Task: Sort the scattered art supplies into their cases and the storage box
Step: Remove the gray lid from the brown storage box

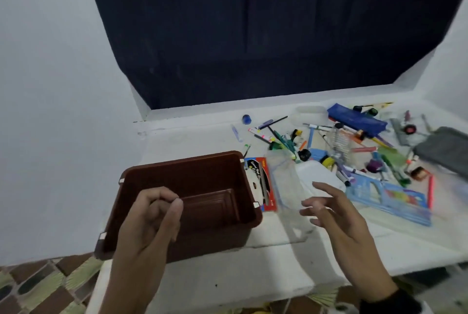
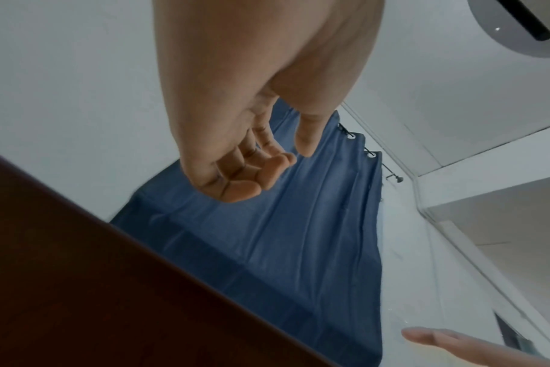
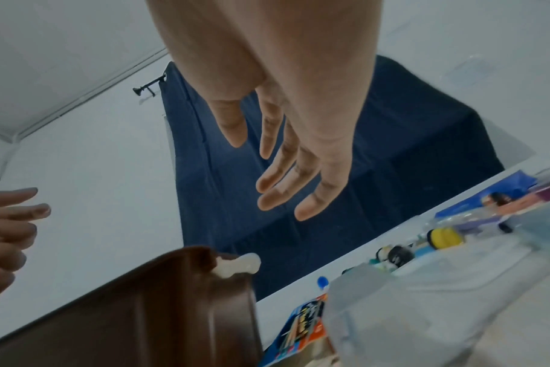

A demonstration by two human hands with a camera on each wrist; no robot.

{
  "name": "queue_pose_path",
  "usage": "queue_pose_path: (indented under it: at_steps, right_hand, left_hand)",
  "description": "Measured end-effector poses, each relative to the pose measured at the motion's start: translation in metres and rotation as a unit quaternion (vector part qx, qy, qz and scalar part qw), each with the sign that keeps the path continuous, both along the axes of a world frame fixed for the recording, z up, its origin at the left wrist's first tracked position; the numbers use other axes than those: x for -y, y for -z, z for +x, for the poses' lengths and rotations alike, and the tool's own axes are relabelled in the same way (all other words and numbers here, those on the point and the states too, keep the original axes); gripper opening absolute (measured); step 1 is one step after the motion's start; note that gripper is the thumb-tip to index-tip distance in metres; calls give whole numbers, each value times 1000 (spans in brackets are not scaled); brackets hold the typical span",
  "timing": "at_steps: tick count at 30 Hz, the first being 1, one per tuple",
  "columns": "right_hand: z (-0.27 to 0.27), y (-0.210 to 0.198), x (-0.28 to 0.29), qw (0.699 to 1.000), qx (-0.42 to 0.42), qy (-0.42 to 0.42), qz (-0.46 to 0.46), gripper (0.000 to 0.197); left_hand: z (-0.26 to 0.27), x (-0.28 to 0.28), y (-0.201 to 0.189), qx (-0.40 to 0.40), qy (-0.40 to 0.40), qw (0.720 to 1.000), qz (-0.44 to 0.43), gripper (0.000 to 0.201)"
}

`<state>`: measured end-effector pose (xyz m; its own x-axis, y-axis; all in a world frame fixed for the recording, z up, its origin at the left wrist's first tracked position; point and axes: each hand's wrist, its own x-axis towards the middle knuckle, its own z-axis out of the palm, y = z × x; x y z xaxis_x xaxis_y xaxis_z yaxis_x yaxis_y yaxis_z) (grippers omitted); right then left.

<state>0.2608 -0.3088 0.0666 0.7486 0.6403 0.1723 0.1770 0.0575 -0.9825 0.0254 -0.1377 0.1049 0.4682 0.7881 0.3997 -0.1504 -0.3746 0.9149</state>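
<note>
Storage box (image 1: pixel 192 177), brown, sat at the left of the white ledge (image 1: pixel 228 275), open top, nothing in it that I could see. Supplies pile (image 1: pixel 342 146) (pens, markers, small caps) lay scattered to the box's R and further back; most pens had long axes running roughly front-to-back or diagonal. Blue pencil case (image 1: pixel 357 118) at the far R rear, grey pouch (image 1: pixel 445 151) at the R edge, clear plastic case (image 1: pixel 286 187) lying just beside the box's R wall, long axis front-to-back, w/ a red carded pack (image 1: pixel 263 184) between it and the box.

My right hand (image 1: pixel 336 215) hovered over the near end of that clear case, fingers spread and relaxed, gripping nothing. My left hand (image 1: pixel 154 215) hung above the box's near-L rim, fingers loosely curled, thumb near index; left wrist view showed palm bare, nothing held.

Judgement: everything to sort lay R of the box, so the R hand was the nearer one; L hand was best placed to steady the box. First reach probably goes forward and R, then the item carries back leftward.
</note>
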Motion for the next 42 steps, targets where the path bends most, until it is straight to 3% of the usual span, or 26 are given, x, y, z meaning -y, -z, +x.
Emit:
queue_pose_path:
  at_steps: [3,7,10,12,16,20,27,31,33,37,42]
  right_hand:
    - [38,3,31,1000,-1,19,0,26]
    - [102,8,83,998,3,56,-10,26]
    - [155,11,125,996,27,77,-31,23]
    - [187,12,152,994,43,92,-50,21]
    - [247,12,195,984,59,141,-92,17]
    - [307,11,227,967,60,199,-147,13]
    - [413,26,264,920,48,260,-288,35]
    - [465,37,277,871,27,293,-393,51]
    - [485,41,281,852,19,294,-433,48]
    - [510,43,283,839,-5,273,-471,40]
    - [529,50,289,831,-16,266,-489,45]
  left_hand:
    - [48,19,2,21,57,998,-27,10]
    - [120,45,16,39,100,991,-76,35]
    - [180,68,30,59,108,984,-129,14]
    - [218,86,38,57,120,977,-166,12]
    - [289,120,32,-16,182,967,-176,15]
    - [364,134,21,-125,252,953,-114,14]
    - [511,128,10,-312,345,885,12,25]
    - [593,123,20,-383,375,841,68,38]
    - [629,123,27,-426,384,812,107,47]
    - [686,118,47,-486,393,761,175,62]
    - [722,118,66,-525,396,711,249,65]
